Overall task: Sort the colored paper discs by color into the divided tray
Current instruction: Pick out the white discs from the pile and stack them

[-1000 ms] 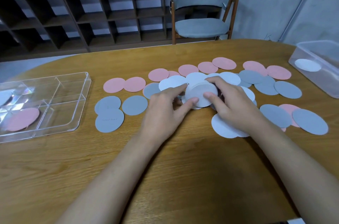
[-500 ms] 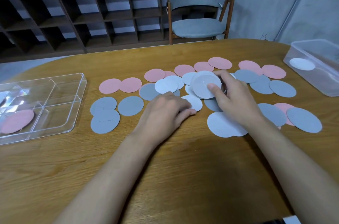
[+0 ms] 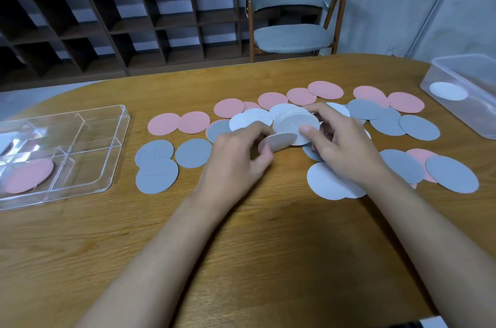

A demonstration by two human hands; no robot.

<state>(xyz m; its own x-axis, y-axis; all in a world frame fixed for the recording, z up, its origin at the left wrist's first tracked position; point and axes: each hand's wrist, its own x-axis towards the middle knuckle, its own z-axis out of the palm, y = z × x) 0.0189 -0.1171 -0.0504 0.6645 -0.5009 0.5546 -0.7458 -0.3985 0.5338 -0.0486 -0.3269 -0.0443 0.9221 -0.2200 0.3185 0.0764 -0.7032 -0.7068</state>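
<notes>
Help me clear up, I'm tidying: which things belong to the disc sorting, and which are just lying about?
Job: divided tray, pink discs, grey discs, white discs, white stack in right hand, single white disc in left hand.
Lying about: chair, shelving.

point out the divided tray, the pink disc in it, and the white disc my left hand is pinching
divided tray (image 3: 88, 164): head view, bare floor of near-right compartment
pink disc (image 3: 29, 176): head view, its centre
pinched white disc (image 3: 280, 141): head view, its visible middle
</notes>
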